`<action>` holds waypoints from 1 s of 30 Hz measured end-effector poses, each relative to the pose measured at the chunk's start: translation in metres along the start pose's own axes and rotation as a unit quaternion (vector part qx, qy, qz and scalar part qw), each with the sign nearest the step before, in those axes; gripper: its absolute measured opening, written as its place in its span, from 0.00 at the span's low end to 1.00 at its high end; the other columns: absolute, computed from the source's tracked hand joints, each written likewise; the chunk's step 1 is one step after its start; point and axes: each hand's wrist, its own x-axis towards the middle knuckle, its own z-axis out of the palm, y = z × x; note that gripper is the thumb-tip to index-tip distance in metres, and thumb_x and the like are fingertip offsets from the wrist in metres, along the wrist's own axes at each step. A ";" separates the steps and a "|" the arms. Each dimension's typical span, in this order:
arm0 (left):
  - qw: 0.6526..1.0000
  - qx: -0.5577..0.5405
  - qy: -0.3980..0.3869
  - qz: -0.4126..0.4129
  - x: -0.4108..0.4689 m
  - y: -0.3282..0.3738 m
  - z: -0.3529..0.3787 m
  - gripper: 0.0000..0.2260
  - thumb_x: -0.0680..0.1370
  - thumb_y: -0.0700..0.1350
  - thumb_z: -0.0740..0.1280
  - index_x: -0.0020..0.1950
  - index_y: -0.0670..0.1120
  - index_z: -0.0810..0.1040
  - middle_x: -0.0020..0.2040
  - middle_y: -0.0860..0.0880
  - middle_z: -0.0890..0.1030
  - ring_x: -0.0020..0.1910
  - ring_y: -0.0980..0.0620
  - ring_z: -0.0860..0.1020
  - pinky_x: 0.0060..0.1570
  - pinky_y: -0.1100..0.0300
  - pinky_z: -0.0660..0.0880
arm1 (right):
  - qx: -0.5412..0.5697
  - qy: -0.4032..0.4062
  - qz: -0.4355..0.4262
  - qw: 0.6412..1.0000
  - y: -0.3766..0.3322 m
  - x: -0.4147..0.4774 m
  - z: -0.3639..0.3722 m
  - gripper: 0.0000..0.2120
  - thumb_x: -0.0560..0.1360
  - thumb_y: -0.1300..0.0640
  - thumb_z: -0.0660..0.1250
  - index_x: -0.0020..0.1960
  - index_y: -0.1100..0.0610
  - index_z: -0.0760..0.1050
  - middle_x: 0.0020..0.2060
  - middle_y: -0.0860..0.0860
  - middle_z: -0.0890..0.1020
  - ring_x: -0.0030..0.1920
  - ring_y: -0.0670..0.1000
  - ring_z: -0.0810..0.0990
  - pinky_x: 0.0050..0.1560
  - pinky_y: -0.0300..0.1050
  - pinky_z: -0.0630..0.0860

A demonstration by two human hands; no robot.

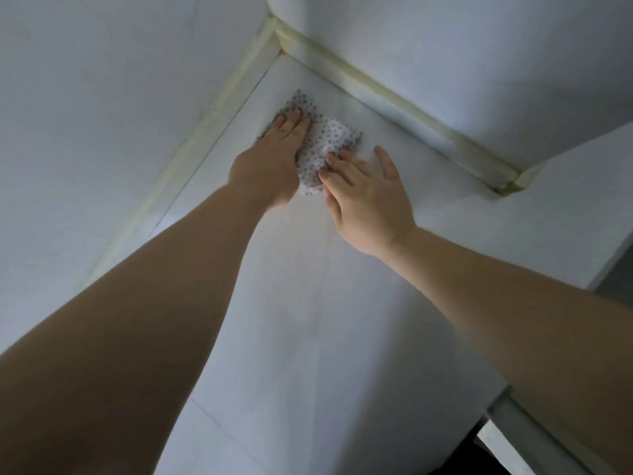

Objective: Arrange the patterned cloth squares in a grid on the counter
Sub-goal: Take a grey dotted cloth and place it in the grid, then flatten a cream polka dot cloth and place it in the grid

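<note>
2 white walls (102, 97) are shown meeting at a corner, their foot lined by a yellowed sealant strip (394, 97). The white surface (308, 320) below is crossed by 2 bare forearms (137, 303). The left hand (270, 166) is laid flat on the dotted cloth (330, 137), fingers (291, 120) straight and pressed down. The right hand (366, 204) is held open and spread, with fingertips (330, 160) set on the cloth's near edge. The rumpled cloth is seen close to the surface's far corner.

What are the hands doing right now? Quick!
Left hand: open, pressing flat on the dotted cloth.
Right hand: open, touching the same cloth.
</note>
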 end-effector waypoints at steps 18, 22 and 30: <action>0.998 -0.001 0.026 -0.059 0.056 -0.011 -0.025 0.33 0.82 0.37 0.54 0.83 0.55 0.44 0.83 0.60 0.44 0.81 0.59 0.44 0.77 0.48 0.61 | 0.036 -0.066 0.007 0.997 0.016 0.050 0.022 0.23 0.85 0.50 0.54 0.77 0.59 0.68 0.77 0.56 0.67 0.79 0.58 0.63 0.78 0.61 0.58; 0.998 0.004 0.033 -0.062 0.052 -0.006 -0.028 0.34 0.81 0.37 0.54 0.83 0.54 0.44 0.83 0.59 0.44 0.81 0.59 0.46 0.76 0.47 0.62 | 0.041 -0.062 0.005 0.997 0.016 0.051 0.020 0.23 0.85 0.51 0.54 0.77 0.60 0.67 0.77 0.56 0.67 0.78 0.58 0.63 0.77 0.61 0.59; 0.992 -0.035 0.103 -0.057 0.007 0.005 -0.038 0.38 0.77 0.28 0.55 0.83 0.53 0.52 0.83 0.59 0.50 0.81 0.57 0.52 0.73 0.56 0.62 | 0.062 -0.050 0.018 0.997 0.017 0.055 0.013 0.23 0.84 0.53 0.54 0.75 0.61 0.69 0.75 0.58 0.71 0.76 0.59 0.68 0.76 0.60 0.62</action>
